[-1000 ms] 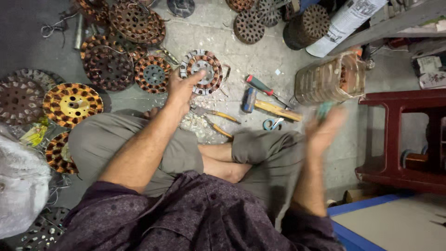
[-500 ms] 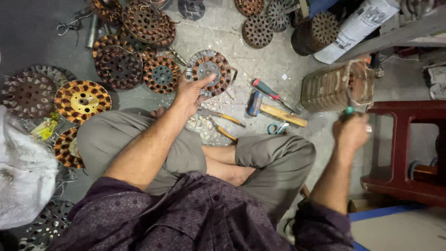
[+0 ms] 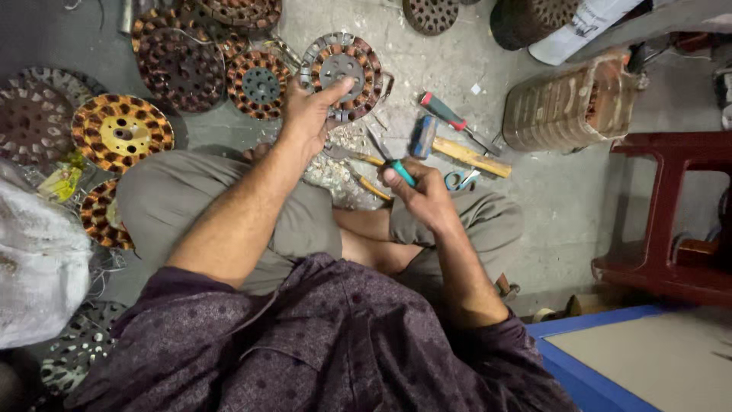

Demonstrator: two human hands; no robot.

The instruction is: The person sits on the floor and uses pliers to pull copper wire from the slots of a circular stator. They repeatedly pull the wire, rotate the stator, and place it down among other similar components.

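The stator (image 3: 341,74), a round wound disc with a metal hub, lies on the concrete floor (image 3: 564,191) just past the person's knees, close enough to work on without leaning. The left hand (image 3: 309,114) rests on its near edge, thumb stretched up toward the hub and fingers curled under the rim; the grip looks meant to pin the disc so it cannot turn or slide. The right hand (image 3: 423,194) is closed around a thin tool with a teal handle (image 3: 402,172), fingers wrapped tight and the tip aimed toward the disc. What the tip looks like cannot be made out.

Between the two hands lies a heap of pale scrap (image 3: 335,164), right where bits pulled from the disc would drop. Beside the right hand, within easy reach, sit a hammer (image 3: 450,149), a red-handled screwdriver (image 3: 450,118) and small scissors (image 3: 460,180), handles turned roughly toward the person.

Farther out, more stators (image 3: 183,65) crowd the floor to the left, some copper-wound, one yellowish (image 3: 122,131), overlapping like a stock pile. A white sack (image 3: 38,267) sits at the left edge. To the right stand a clear ribbed jar (image 3: 572,107) on its side and a red stool (image 3: 671,214); a blue-edged board (image 3: 648,358) fills the lower right corner.
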